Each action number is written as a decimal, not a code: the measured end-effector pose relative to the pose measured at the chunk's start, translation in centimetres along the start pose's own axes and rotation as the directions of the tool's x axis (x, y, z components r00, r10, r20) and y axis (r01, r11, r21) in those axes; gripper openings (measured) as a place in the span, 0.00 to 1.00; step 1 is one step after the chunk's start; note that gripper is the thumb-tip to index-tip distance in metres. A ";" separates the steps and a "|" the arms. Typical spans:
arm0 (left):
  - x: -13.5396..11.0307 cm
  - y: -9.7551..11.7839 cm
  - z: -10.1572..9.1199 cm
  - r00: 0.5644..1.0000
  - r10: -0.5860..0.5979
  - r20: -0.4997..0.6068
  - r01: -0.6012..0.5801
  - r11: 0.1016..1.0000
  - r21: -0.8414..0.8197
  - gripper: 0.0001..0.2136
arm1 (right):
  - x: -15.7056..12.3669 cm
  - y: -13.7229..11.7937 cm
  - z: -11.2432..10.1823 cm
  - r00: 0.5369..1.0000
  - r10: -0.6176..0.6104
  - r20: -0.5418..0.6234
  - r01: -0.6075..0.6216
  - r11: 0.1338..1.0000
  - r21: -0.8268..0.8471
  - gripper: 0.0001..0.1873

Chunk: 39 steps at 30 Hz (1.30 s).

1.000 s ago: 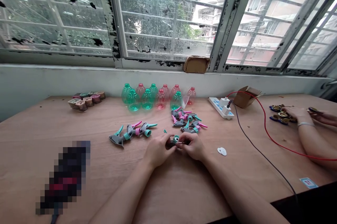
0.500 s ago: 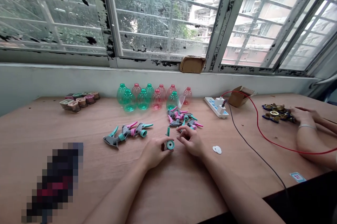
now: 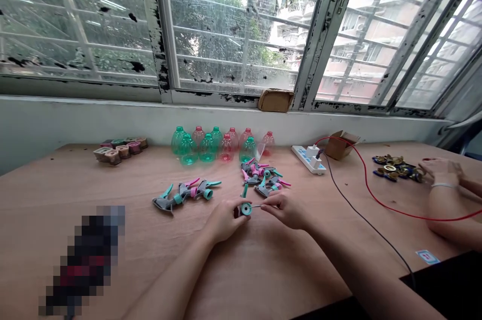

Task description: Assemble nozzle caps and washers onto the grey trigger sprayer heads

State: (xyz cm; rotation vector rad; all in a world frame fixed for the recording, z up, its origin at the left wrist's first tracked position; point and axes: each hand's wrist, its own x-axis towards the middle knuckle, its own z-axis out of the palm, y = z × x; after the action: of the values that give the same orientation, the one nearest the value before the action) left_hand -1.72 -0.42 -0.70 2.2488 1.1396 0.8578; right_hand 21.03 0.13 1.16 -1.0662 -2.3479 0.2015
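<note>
My left hand (image 3: 226,219) is closed around a spray trigger head (image 3: 246,208). Its teal collar faces me with a pale ring inside, and its teal lever points up. Just to the right, my right hand (image 3: 288,208) pinches a thin pale piece (image 3: 256,205) between thumb and fingertips. That piece reaches to the collar's edge; whether it touches cannot be made out. Behind my hands lies a pile of grey trigger heads (image 3: 259,172) with pink and teal parts. A row of several more trigger heads (image 3: 184,194) lies to the left.
Several green bottles (image 3: 188,150) and pink bottles (image 3: 226,149) stand by the wall. A power strip (image 3: 307,159) and a cardboard box (image 3: 341,145) are right of them, with a red cable (image 3: 365,169). Another person's hands (image 3: 442,172) work at far right. Small tubs (image 3: 113,156) sit left.
My right hand has gone from loosely spread fingers to a pinch on the thin pale piece beside the collar. The white discs on the table are no longer visible. My left hand keeps its hold.
</note>
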 end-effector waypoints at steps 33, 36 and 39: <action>-0.1 -1.3 0.2 0.981 0.086 0.172 -0.084 0.996 -0.017 0.20 | 3.0 -4.2 -3.4 0.918 0.039 0.396 0.183 0.842 -0.508 0.17; -0.1 -1.2 0.1 0.979 0.090 0.183 -0.087 0.996 -0.024 0.20 | 3.3 -3.8 -3.6 0.919 0.015 0.394 0.190 0.858 -0.477 0.15; -0.2 -1.1 -0.1 0.976 0.098 0.197 -0.094 0.995 -0.031 0.17 | 3.4 -2.9 -3.3 0.924 0.000 0.382 0.162 0.906 -0.392 0.11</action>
State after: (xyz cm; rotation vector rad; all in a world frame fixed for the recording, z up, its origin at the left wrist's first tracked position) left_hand -2.47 0.04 -1.36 2.3277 0.9338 0.6609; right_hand 19.11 0.32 6.39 -1.2029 -2.8649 -0.1577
